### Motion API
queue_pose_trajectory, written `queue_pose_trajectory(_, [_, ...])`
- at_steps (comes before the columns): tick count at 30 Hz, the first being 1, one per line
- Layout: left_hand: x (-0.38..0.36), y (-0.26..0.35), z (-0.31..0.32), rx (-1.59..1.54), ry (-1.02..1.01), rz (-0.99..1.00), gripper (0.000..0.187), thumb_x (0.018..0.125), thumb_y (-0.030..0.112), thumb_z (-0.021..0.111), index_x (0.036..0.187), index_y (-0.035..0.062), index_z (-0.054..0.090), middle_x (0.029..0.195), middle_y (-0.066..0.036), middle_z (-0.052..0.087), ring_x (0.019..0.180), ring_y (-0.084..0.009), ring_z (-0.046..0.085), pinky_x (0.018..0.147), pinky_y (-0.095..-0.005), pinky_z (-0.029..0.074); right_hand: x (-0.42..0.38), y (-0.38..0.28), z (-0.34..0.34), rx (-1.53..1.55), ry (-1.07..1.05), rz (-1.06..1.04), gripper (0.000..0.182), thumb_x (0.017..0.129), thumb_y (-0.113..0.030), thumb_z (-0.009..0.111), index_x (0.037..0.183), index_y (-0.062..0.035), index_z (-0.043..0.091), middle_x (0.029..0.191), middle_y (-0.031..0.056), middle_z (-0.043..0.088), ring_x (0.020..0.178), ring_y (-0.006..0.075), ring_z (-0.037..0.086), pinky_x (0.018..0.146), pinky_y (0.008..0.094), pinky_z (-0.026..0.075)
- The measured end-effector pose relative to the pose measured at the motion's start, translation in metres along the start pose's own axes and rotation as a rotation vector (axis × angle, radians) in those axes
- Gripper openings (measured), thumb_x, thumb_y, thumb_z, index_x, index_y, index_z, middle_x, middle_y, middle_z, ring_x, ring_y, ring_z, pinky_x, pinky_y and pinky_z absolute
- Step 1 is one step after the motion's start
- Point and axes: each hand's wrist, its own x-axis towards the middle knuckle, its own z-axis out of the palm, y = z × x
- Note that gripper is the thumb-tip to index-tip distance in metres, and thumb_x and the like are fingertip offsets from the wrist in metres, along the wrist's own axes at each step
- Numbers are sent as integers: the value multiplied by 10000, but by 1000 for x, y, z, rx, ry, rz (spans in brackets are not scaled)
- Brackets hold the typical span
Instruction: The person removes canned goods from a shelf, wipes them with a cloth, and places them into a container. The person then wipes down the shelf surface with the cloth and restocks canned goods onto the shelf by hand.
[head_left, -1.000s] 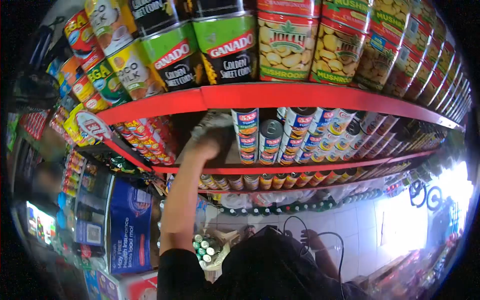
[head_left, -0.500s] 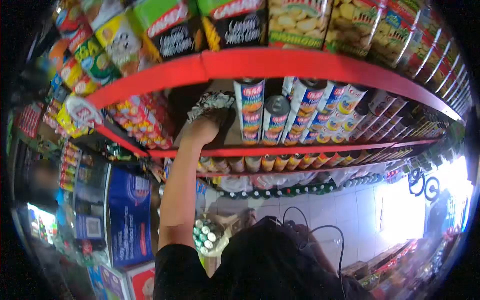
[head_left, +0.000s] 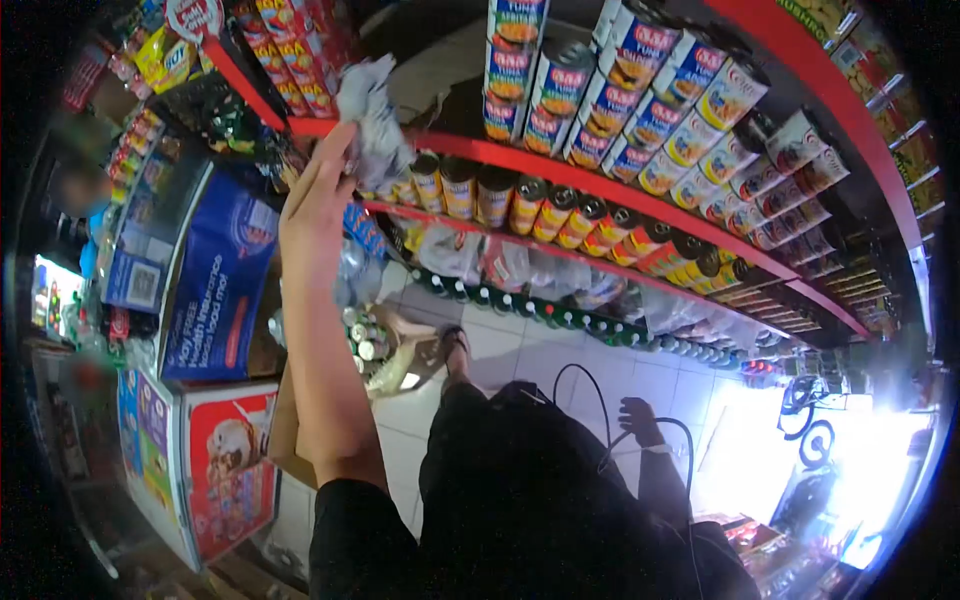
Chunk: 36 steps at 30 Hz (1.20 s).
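My left hand [head_left: 322, 178] is closed on a crumpled grey-white rag [head_left: 372, 120], which hangs over the red edge of a shelf [head_left: 440, 142]. Right of the rag, tuna cans [head_left: 555, 95] stand stacked in columns on that shelf. Below the red edge, a row of yellow-labelled cans [head_left: 460, 192] comes close to the rag. My right hand [head_left: 641, 422] hangs low at my side with its fingers apart, holding nothing, near a thin black cable [head_left: 690, 450].
Red packs [head_left: 295, 60] stack left of the rag. A blue insurance poster [head_left: 222, 270] and a red-sided box [head_left: 232, 450] are at left. Green-bodied bottles [head_left: 520, 305] line the floor under the shelves. Cans in a bag [head_left: 370, 345] sit near my foot [head_left: 455, 350].
My left hand has drawn the rag from inside the shelf out to its front edge, toward the left. The view has shifted, and my right hand now shows clearly.
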Motion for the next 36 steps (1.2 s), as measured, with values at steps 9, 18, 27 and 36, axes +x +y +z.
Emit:
queue_pose_trajectory(9, [-237,-202,-104,-315,230,-582,625,1021,419,508,1528,58,453,1565,-74,443,1417,-240,414,1150,-468,319,16,122,-77,-291,-296,-132,309,978,-202,613,1257,-71,636,1024,134,694,860,315,715,685,441,593])
queue_pose_trajectory(18, [-386,-362,-192,-592,1162,-936,375,1016,273,470,1297,49,577,1315,-72,584,1185,-270,539,1035,-482,436,43,101,-73,-464,-498,-747,293,985,-217,601,1244,-88,647,987,131,701,823,294,718,655,435,588])
queue_pose_trajectory(27, [-407,-472,-270,-765,1389,-787,272,988,126,405,935,-18,630,870,-131,639,894,-286,631,818,-385,540,-20,-20,60,-396,-12,78,273,1020,-280,563,1182,-79,653,961,87,686,711,211,687,580,335,557])
queue_pose_trajectory(36, [-374,-608,-266,27,497,-783,423,997,343,589,1328,83,552,1290,-100,616,1161,-295,610,988,-437,494,-61,-75,126,-862,-157,-168,282,895,-228,737,1108,-51,686,943,63,692,875,150,674,695,299,559])
